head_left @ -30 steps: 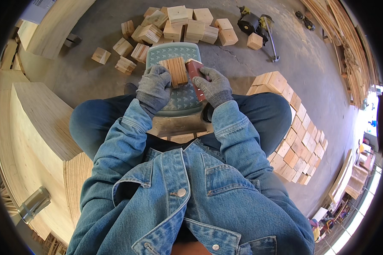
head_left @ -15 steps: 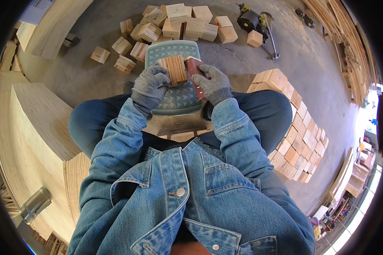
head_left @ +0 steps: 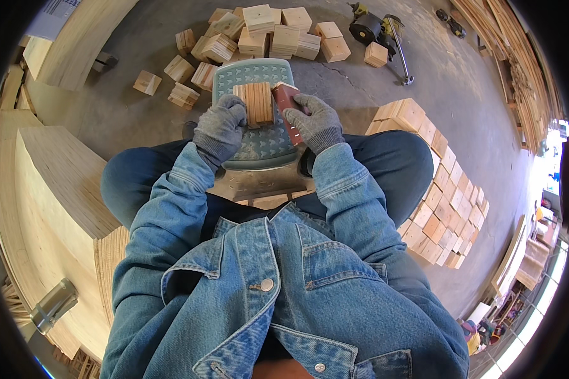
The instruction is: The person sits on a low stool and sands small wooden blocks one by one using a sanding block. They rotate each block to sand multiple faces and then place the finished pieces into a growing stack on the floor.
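Note:
A layered plywood block stands over the grey-green plastic stool between my knees, its striped edges facing up. My left hand, in a grey knit glove, is closed on the block's left side. In my gloved right hand is a reddish-brown sanding block, gripped by its right side. It is tilted and lies close beside the plywood block's right face; whether the two touch I cannot tell. Some fingertips of both hands are hidden.
Loose wooden blocks lie heaped beyond the stool. Neatly stacked blocks stand at my right. A yellow-and-black power tool rests on the floor at the far right. Thick laminated timber fills the left side. Long boards lie along the right.
My left hand's fingers have curled tighter at the block's left side. The sanding block stays beside the block's right face, and the whole view has shifted slightly.

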Motion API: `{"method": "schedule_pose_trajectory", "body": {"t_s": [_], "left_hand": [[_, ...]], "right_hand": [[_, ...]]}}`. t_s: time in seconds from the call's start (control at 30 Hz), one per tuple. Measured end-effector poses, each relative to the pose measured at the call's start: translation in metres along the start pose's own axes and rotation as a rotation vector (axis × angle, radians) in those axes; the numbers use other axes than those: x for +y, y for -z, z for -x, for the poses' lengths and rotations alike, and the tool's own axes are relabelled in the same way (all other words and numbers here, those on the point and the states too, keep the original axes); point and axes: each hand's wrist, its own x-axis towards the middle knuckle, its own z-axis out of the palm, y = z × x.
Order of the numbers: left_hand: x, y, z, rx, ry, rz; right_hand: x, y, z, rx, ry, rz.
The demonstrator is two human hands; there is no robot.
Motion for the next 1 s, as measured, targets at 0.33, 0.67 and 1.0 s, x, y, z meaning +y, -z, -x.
{"method": "schedule_pose_trajectory", "body": {"t_s": [0.33,0.67,1.0], "left_hand": [[-0.008,-0.009,0.008,0.101,-0.054,0.164],[-0.007,-0.009,0.007,0.108,-0.001,0.172],[-0.002,-0.007,0.006,0.094,-0.013,0.122]], "right_hand": [[-0.007,-0.001,0.006,0.182,0.183,-0.083],[-0.018,-0.011,0.017,0.112,0.485,0.157],[-0.023,-0.008,0.019,0.092,0.437,0.211]]}}
